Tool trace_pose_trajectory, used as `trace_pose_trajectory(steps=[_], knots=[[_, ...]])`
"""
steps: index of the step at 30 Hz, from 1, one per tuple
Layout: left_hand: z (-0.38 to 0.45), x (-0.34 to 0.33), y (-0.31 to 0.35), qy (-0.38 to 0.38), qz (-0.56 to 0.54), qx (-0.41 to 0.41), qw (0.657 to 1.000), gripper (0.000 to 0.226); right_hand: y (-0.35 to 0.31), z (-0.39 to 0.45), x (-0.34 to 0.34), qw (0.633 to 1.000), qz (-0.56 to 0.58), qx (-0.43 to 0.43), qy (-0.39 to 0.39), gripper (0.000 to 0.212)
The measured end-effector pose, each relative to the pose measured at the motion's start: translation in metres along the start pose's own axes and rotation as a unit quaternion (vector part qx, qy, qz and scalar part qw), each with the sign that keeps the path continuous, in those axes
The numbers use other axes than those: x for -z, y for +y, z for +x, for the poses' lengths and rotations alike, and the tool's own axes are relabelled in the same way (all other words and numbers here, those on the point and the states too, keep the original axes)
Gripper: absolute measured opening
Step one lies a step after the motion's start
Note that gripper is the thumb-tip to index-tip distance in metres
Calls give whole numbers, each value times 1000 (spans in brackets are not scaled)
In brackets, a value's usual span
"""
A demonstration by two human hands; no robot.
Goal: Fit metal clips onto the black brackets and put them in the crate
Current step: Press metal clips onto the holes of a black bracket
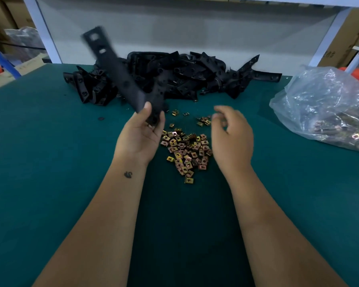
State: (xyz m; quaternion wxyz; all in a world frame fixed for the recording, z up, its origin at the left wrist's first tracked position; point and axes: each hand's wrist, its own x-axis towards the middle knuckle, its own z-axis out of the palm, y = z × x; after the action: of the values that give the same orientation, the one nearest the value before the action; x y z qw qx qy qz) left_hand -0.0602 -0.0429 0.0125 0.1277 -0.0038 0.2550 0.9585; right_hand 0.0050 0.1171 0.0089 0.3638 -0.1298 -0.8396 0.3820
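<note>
My left hand (142, 132) grips the lower end of a long black bracket (115, 71), which slants up and to the left above the table and is blurred. My right hand (231, 131) hovers over the table to the right of it, fingers loosely curled; motion blur hides whether it pinches a clip. Between my hands lies a loose pile of small brass-coloured metal clips (187, 151) on the green mat. Behind them a heap of black brackets (174, 75) stretches across the back of the table. No crate is in sight.
A clear plastic bag (327, 104) holding more clips sits at the right edge of the green table (50, 162). A white frame and grey panel close off the back. Cardboard boxes and blue and orange items stand beyond the table on both sides.
</note>
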Motion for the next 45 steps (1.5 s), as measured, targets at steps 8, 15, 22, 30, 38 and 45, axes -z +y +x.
trace_pose_trajectory(steps=[8,15,22,30,38,45], knots=[[1,8,-6,40,-25,-12,999,2,-2,-5,-18,978,34,-101,-182,28],[2,4,-11,60,-38,11,997,14,3,3,-15,984,108,-128,-55,27],[1,-3,-12,55,-16,32,998,12,10,6,-12,967,-147,-42,-202,35],[2,-2,-14,52,-1,39,998,16,8,5,-11,980,-68,-79,-167,17],[3,-3,-16,44,11,42,998,17,6,1,-18,977,-167,17,-133,23],[3,-4,-21,34,19,46,998,23,4,1,-23,971,-143,-2,-191,13]])
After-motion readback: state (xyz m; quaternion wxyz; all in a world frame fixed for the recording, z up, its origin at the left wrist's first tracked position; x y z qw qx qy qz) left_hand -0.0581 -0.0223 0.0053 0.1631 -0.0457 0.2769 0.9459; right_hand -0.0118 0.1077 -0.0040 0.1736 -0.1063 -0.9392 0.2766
